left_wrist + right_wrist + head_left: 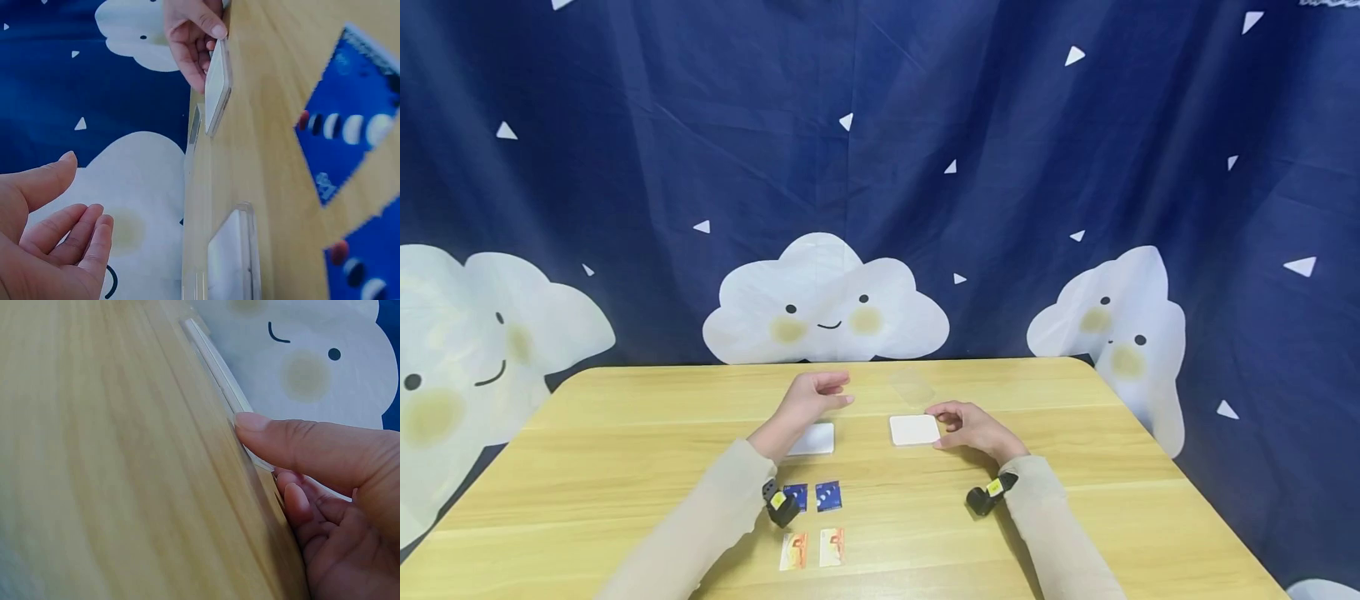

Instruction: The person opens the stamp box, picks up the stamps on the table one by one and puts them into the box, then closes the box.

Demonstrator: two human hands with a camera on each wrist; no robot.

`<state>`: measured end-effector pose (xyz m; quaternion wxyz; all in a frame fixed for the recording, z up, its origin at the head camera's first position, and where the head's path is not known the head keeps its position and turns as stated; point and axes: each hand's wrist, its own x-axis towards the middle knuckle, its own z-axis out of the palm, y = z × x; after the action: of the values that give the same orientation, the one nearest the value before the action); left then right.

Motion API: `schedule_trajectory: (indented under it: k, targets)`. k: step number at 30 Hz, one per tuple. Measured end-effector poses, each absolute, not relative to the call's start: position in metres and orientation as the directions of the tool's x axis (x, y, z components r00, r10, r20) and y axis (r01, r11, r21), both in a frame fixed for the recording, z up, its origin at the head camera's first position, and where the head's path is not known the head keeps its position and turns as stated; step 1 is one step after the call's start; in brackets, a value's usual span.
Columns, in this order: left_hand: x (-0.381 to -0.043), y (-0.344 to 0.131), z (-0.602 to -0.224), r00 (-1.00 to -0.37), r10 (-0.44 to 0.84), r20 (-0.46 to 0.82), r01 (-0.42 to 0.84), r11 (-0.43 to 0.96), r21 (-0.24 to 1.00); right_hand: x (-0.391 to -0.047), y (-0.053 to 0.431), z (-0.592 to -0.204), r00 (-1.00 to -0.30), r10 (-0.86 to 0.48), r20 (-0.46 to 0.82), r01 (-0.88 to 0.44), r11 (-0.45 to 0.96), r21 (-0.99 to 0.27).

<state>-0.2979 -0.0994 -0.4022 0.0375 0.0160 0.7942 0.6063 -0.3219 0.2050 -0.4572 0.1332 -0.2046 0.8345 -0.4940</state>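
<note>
1. Plainly, the right hand [976, 429] was gripping a white slab [913, 431]: thumb and fingers pinched its right end, and the rest of the slab reached leftward from the fingertips. Whether that end was raised off the surface [910, 525] could not be told.
2. The left hand [801, 404] held nothing. Its fingers were loosely bent, the thumb apart from them, and they hung in the air.
3. A second white slab [817, 442] lay below the left fingers and a little toward the body, not touched by them; the left wrist hid part of it in the head view.
4. Beyond the right fingers and somewhat to their left lay a clear sheet [912, 387], too faint to tell whether it was a cover or a sleeve.
5. Toward the body from the left fingers, well apart, two blue stamps [829, 496] lay side by side, with two orange stamps [832, 547] nearer still.
6. As a judgement, laying out the four stamps in two rows looked done, while the work with the slabs seemed midway: one was in the fingers, not yet released, the other untouched.
</note>
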Motion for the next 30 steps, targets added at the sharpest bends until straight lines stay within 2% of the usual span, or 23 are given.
schedule_trajectory:
  k: [19,30]
  targets:
    - [-0.249,-0.132,-0.415,-0.995,0.096,-0.015,0.017,0.327,0.945,-0.318,0.202,-0.456,-0.887,-0.462,-0.028,-0.201,0.438,-0.876]
    - [-0.221,-0.158,-0.423,-0.984,0.177,-0.01,0.037,0.259,0.965,-0.32,0.205,-0.457,-0.893,-0.45,-0.031,-0.191,0.439,-0.878]
